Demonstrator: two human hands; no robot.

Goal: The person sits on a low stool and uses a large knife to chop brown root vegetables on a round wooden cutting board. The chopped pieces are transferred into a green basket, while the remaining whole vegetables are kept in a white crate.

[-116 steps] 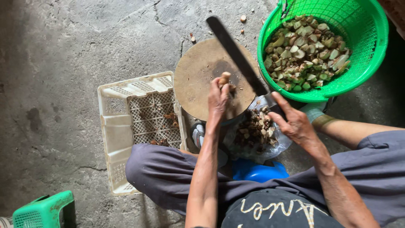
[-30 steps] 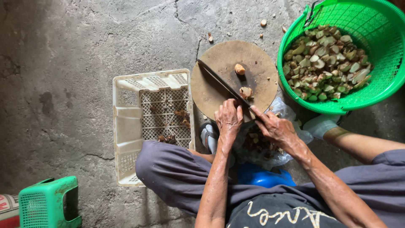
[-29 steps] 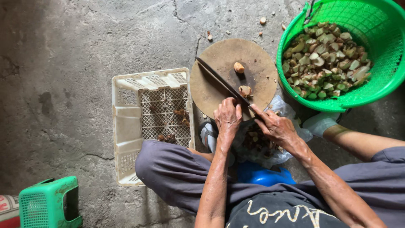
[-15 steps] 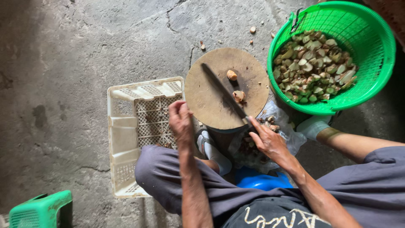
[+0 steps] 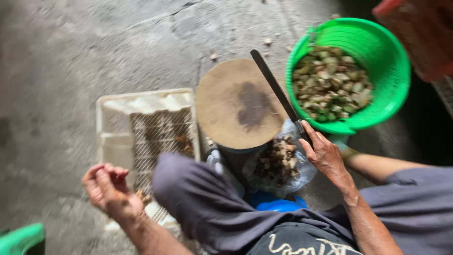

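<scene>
Head view looks down on a person crouched over a concrete floor (image 5: 61,52), the frame somewhat blurred. Right hand (image 5: 325,158) is wrapped around the handle of a knife (image 5: 276,92), whose long dark blade slants up and away over the far right edge of a round wooden block (image 5: 238,104). The block top is bare apart from a dark stain near its middle. Left hand (image 5: 111,191) is out at the near left, well apart from the block, with its fingers curled loosely inward; whether anything lies inside them cannot be told because of the blur. It hovers just beside the near left corner of a pale plastic crate (image 5: 141,125), which sits left of the block and touches or nearly touches it; a few small brown bits lie on the crate's mesh bottom. A clear bag (image 5: 278,163) of brown chopped pieces sits just below the block, between it and the person's knee (image 5: 188,189), close to the right hand. A green basket (image 5: 373,47) stands to the right of the block, filled with greenish and pale cut pieces, and the knife blade runs along its left rim. Something blue (image 5: 276,205) shows under the bag. Another green thing (image 5: 21,238) peeks in at the bottom left corner.
</scene>
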